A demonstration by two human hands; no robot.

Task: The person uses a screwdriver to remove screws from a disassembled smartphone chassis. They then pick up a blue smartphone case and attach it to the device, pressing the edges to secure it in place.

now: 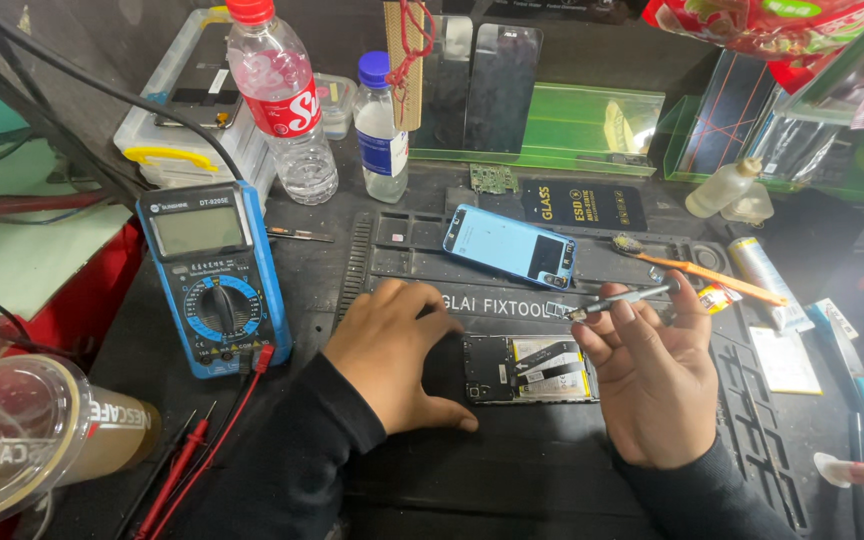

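The opened smartphone with exposed battery and circuit board (529, 369) lies flat on the black ridged repair mat (512, 470), its back cover off and internals showing; what remains to be done inside cannot be told. The left hand (392, 352) rests palm down, fingers spread, pressing the phone's left end at its 9 o'clock. The right hand (652, 385) hovers at the phone's 3 o'clock, fingers pinched around slim metal tweezers (620, 299) whose tips point toward 10 o'clock, above the board and apart from it. The detached light-blue phone back panel (510, 245) lies at 12 o'clock, near. A blue digital multimeter (214, 277) stands at 9 o'clock, well apart; an orange-handled brush (702, 268) lies at 2 o'clock. Bare mat lies toward 6 o'clock; the far edge holds bottles.
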